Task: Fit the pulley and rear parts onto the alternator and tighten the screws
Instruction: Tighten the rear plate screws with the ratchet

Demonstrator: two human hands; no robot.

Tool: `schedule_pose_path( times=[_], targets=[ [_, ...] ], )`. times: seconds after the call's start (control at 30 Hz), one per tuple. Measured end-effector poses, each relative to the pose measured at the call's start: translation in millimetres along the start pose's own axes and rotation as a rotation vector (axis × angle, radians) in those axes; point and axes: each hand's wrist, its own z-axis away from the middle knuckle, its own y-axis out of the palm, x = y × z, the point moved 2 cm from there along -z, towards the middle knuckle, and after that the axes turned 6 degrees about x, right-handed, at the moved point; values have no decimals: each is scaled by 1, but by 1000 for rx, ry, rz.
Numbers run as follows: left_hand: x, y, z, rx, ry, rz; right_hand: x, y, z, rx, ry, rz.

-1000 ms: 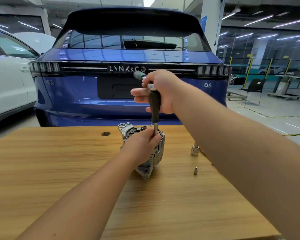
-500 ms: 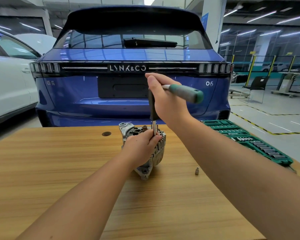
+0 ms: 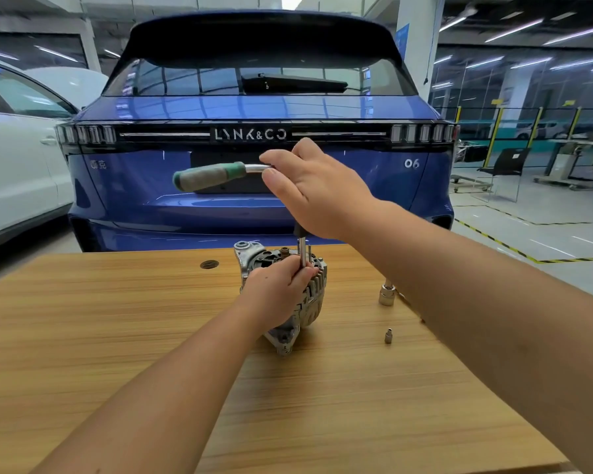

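Observation:
A silver alternator [image 3: 314, 302] stands on edge in the middle of the wooden table [image 3: 117, 336]. My left hand [image 3: 278, 292] grips its top and steadies the lower end of a thin extension bar [image 3: 302, 249] that runs straight down into it. Above, my right hand [image 3: 312, 189] holds the head of a ratchet wrench; the wrench's green handle [image 3: 209, 176] sticks out level to the left. The ratchet head itself is hidden in my right hand.
A large steel socket [image 3: 387, 295] and a small bit [image 3: 388, 335] lie on the table right of the alternator. A dark round hole [image 3: 209, 264] marks the table's far side. A blue car [image 3: 254, 148] is parked just behind the table, a white car [image 3: 14, 165] at left.
The ratchet handle has swung round from pointing right to pointing left, my right hand turning with it. My left hand stays on the alternator. The view has shifted, hiding the green socket case.

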Motion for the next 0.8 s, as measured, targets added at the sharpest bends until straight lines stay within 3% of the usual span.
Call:
schedule_pose_path(
  times=[0.1,0.3,0.43,0.53,0.63,0.7,0.8],
  targets=[
    [1,0,-1,6,4,-7,0,-12,-12,34,-7,163],
    [2,1,0,3,29,-14,11,-31,-33,280,23,353],
    [4,3,0,3,37,-24,13,-35,-41,325,122,261],
    [5,3,0,8,49,-28,9,-38,-38,384,399,-172],
    [7,2,-1,16,28,-3,3,-30,-25,309,654,-984],
    [8,2,-2,20,20,1,-5,-18,-16,189,688,-1380],
    [9,2,-3,18,19,18,-10,0,-8,111,634,-1694]
  ],
)
